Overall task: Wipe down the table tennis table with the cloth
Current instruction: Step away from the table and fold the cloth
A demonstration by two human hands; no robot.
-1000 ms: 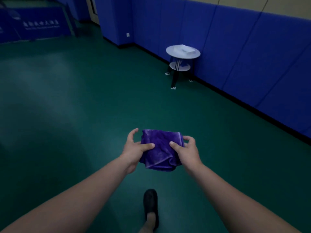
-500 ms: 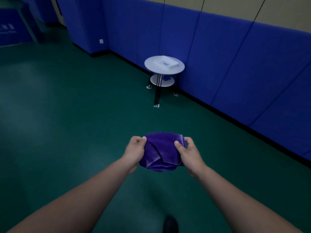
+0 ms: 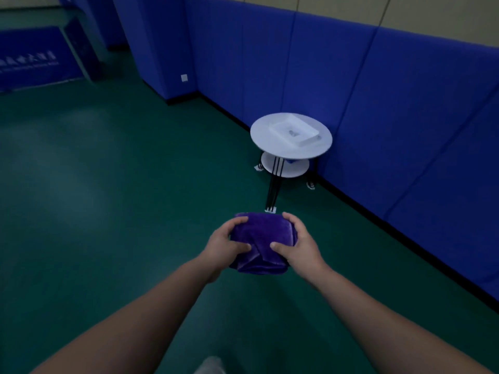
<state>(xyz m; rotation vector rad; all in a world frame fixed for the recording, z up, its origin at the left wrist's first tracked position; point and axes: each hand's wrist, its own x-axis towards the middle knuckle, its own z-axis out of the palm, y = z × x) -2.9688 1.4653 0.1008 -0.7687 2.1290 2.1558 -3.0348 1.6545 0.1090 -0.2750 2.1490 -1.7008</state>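
Your left hand (image 3: 226,244) and right hand (image 3: 299,247) now grasp the purple cloth (image 3: 260,238) bunched tighter, lower centre; the round side table (image 3: 263,136) looms nearer, no table tennis table shows, so wiping hasn't begun

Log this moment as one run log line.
phase: pre-wipe | cloth: bunched | left hand: grips cloth | right hand: grips cloth | ahead: round table | tennis table: unseen

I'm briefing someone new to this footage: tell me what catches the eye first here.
The purple cloth, bunched and gripped by the left hand and right hand at lower centre, stands out first. Beyond it, a white round side table carrying a white tray stands beside the blue padded wall.
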